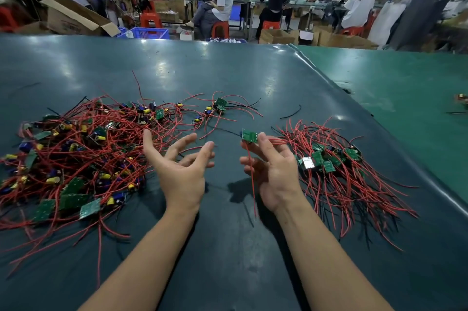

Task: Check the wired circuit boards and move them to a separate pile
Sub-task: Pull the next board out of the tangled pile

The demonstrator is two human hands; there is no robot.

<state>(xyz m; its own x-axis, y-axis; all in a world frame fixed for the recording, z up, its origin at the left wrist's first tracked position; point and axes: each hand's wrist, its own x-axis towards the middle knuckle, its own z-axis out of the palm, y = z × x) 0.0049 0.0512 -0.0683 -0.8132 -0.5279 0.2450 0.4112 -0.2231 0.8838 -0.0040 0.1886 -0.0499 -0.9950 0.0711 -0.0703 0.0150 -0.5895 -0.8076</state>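
From the head camera, the right hand (272, 171) is raised above the dark worktop (228, 247), its fingers (263, 142) pinching a small green circuit board (249, 136) whose red wires (252, 184) hang past the palm. Left of that board, the left hand (181, 167) is held palm-up, fingers spread and holding nothing. Further left of the board lies a large tangled pile (71, 156) of red-wired boards. Just right of it lies a smaller pile (334, 171). A few loose boards (215, 109) lie beyond it.
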